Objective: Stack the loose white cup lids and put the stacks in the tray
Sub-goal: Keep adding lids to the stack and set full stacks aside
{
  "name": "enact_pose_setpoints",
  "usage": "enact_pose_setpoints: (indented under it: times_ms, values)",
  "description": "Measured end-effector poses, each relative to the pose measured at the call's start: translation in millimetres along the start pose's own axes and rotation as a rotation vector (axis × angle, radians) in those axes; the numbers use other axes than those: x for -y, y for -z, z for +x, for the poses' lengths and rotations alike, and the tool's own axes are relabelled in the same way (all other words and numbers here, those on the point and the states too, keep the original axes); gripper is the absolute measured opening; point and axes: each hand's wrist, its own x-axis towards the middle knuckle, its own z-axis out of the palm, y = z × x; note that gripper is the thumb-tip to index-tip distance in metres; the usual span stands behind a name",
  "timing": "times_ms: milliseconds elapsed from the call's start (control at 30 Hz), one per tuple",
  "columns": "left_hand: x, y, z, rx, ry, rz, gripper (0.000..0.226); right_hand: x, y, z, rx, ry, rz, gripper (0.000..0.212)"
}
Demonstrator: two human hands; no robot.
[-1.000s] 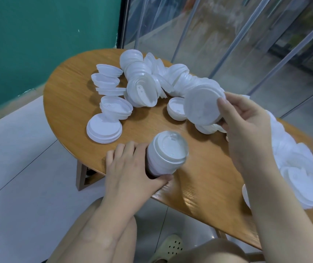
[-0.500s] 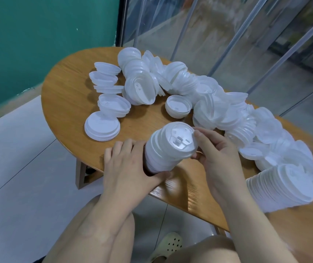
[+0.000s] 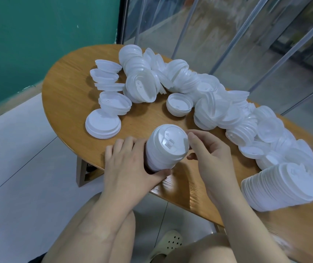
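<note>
The wooden table point(image 3: 72, 95) carried a long drift of loose white lids point(image 3: 233, 118) from its far left end to the near right edge, where a long nested stack point(image 3: 277, 188) lay on its side; no tray showed anywhere in view. Near the front edge stood the stack being built point(image 3: 166, 149), tilted toward the camera. The left hand point(image 3: 131, 166) was wrapped round its lower part, fingers behind and thumb in front, closed on it. The right hand point(image 3: 212, 154) sat just beside the top lid, half curled, forefinger at the rim, holding nothing that could be seen. Such lids were probably very light, thin and springy, slick against each other, so a stack would want gripping round its sides, low and firm, lest it slide apart. Compared with a second before, the right hand had brought over the lid it held above the pile and seated it on top.
</note>
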Motion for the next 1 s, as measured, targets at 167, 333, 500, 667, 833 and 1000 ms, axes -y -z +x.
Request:
enact_pose_setpoints:
  times_ms: [167,333,500,667,833,1000]
  values:
    - [-1.3,-0.3,1.7,0.012,0.012,0.028,0.076,-3.7,0.1,-8.6,0.069,0.222,-0.265,0.064]
    - [-3.3,1.4,1.3,0.019,0.019,0.027,0.074,-11.6,-10.5,-12.5,0.165,0.347,-0.368,0.082]
    - [-1.6,1.3,0.2,0.012,0.001,-0.014,0.076,-8.8,-11.1,-8.1,0.138,0.386,-0.36,0.073]
    - [-1.8,1.4,0.8,0.019,0.009,-0.009,0.078,-13.9,-10.3,-8.3,0.158,0.375,-0.367,0.074]
    - [-1.6,-0.7,1.1,0.005,0.003,-0.002,0.075,-15.2,-10.9,-8.3,0.168,0.385,-0.352,0.075]
    - [-3.5,-0.8,1.4,0.006,0.02,0.029,0.072,-9.1,-14.4,-5.2,0.16,0.435,-0.382,0.08]
